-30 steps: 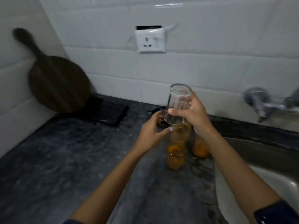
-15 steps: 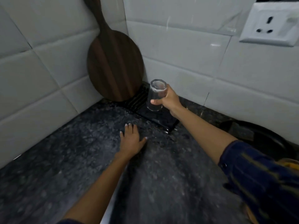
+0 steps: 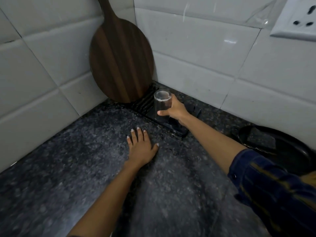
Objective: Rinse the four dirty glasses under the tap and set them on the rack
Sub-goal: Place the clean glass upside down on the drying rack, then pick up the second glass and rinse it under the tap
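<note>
Head view.

Item: glass (image 3: 162, 106), clear, smooth, cylindrical, turned upside down, base uppermost. It stood on the rack (image 3: 145, 104), a flat black ribbed tray set in the tiled corner at 12 o'clock from the left hand.

Item: right hand (image 3: 176, 109), fingers and thumb curled round the glass's lower wall, gripping it from the 3 o'clock side. A dark blue striped sleeve (image 3: 273, 189) covered the upper arm.

Item: left hand (image 3: 141, 147), palm down, fingers straight and spread, resting flat on the desk (image 3: 68, 177), holding nothing.

Item: desk, dark speckled stone, matte and grainy.

Item: board (image 3: 121, 62), round, dark striped wood, long handle, leaning upright against the glossy white tiles at 11 o'clock from the glass, its lower edge on the rack.

Item: socket (image 3: 297, 21), white plastic, at 2 o'clock.

Item: black round pan (image 3: 290, 154), at 4 o'clock.
</note>
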